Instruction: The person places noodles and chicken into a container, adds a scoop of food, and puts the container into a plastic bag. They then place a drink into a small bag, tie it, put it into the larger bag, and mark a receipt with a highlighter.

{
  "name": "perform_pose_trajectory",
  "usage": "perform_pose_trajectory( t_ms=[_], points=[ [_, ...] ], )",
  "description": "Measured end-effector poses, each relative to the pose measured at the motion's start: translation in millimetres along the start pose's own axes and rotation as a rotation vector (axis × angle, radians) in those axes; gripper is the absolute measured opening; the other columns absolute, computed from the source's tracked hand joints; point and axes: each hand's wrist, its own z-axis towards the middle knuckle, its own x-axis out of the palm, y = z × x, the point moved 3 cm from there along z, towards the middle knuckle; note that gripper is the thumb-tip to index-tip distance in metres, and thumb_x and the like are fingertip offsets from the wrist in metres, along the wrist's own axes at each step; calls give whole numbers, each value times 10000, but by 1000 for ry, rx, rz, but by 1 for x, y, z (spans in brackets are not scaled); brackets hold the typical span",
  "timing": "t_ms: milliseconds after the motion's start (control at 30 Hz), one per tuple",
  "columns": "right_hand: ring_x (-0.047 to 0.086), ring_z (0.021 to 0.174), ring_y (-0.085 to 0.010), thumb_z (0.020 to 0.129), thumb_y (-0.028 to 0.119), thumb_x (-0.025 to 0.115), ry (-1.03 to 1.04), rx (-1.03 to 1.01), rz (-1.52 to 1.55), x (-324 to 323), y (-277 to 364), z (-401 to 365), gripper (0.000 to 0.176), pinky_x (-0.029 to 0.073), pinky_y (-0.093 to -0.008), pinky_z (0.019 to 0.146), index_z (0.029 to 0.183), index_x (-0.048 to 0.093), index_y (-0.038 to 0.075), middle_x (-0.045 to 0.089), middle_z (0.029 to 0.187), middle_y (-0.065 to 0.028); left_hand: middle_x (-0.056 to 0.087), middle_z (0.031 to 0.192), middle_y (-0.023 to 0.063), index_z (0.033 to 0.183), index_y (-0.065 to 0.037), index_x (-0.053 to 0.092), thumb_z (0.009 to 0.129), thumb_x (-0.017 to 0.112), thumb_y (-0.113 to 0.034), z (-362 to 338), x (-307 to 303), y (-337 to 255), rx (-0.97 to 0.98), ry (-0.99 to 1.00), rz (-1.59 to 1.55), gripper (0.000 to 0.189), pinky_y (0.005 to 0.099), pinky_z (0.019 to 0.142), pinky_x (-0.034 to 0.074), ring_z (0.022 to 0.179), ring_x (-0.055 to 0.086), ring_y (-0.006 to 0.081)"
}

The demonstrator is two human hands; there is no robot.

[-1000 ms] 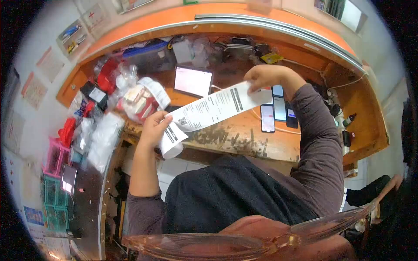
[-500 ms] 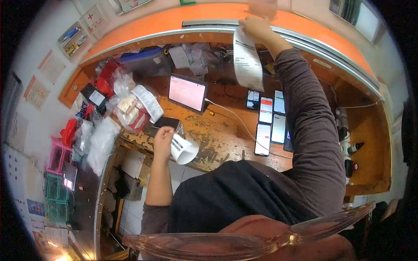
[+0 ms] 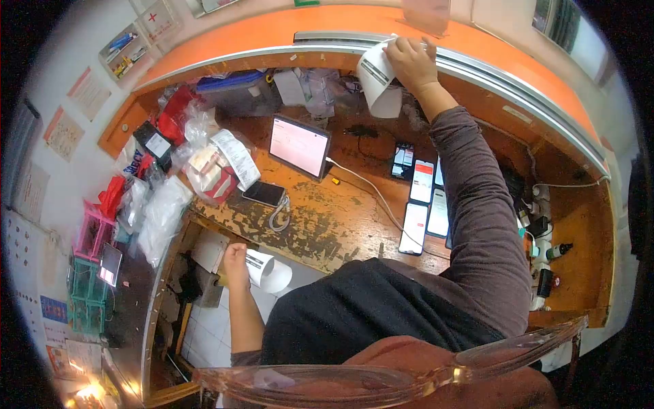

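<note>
My left hand [image 3: 236, 264], fingers closed, grips the edge of a curled white paper strip [image 3: 270, 273] with black print, beyond the desk's near edge. Up at the counter's metal rail, my right hand [image 3: 413, 63] is closed on a second printed paper [image 3: 379, 80], which hangs and curls down to the left of the hand. Below that arm several phones [image 3: 422, 180] lie on the wooden desk [image 3: 340, 208], partly covered by the sleeve. A tablet [image 3: 298, 146] with a lit screen stands left of them, with a white cable at its side.
A dark phone [image 3: 264, 193] with a coiled cable lies left of centre. Beside it is a clear plastic bag [image 3: 211, 174] with a printed receipt on top. An orange counter [image 3: 340, 19] runs along the back. Chargers and a small bottle [image 3: 560, 250] are at the right.
My left hand has moved down and left with its paper, away from the dark phone. The paper in my right hand hung long and now curls up shorter. The view has shifted slightly.
</note>
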Motion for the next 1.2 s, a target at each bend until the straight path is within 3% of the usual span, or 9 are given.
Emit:
perform_pose_trajectory(
  t_ms=[100,200,300,500,600,800,1000,1200],
  points=[
    [507,892,-148,796,349,534,2,-19,-7,-10,7,4,236,210,-429,923,962,568,184,558,841,20,512,712,-6,825,-48,513,826,527,-88,-8,5,-11,-24,-41,46,43,202,566,376,625,467,70],
    [502,949,-149,792,328,539,-60,-60,101,-25,13,1,268,199,-433,953,1020,550,186,565,945,29,509,715,-11,826,-48,513,829,523,-86,-4,1,0,-13,-5,31,39,197,567,366,629,459,62],
    [490,1000,-173,788,301,545,3,-140,235,-18,13,-1,336,207,-433,964,1105,514,194,550,1030,17,503,711,-18,824,-52,513,832,522,-84,-6,2,4,24,11,74,34,189,566,356,629,449,53],
    [487,1019,-204,736,267,598,181,-16,256,-21,10,9,467,277,-472,918,1182,469,221,532,1017,-19,495,706,-30,821,-58,514,837,519,-81,-17,9,-5,12,43,10,29,183,556,342,623,437,42],
    [481,1025,-205,715,251,610,132,-21,265,-18,10,8,476,298,-470,897,1172,483,215,534,1012,-18,496,709,-32,820,-58,516,839,519,-82,-19,9,-6,2,50,-7,31,181,553,338,624,433,39],
    [465,1038,-212,708,261,582,258,32,325,-3,9,18,429,314,-462,882,1131,522,232,545,1003,-28,491,709,-36,818,-59,514,843,516,-82,-21,3,-6,22,56,41,35,181,554,335,629,424,36],
    [492,1001,-217,721,336,512,307,89,224,-27,16,25,345,248,-545,904,999,585,146,549,1001,-45,491,707,-36,818,-58,513,847,519,-92,-23,-1,-5,24,60,22,45,181,559,335,629,427,38],
    [476,994,-241,779,320,432,210,76,166,-29,23,27,324,190,-546,932,875,630,83,567,925,-70,498,706,-29,817,-60,513,849,515,-96,-24,-14,2,21,5,33,48,183,561,342,629,438,43]
  ],
)
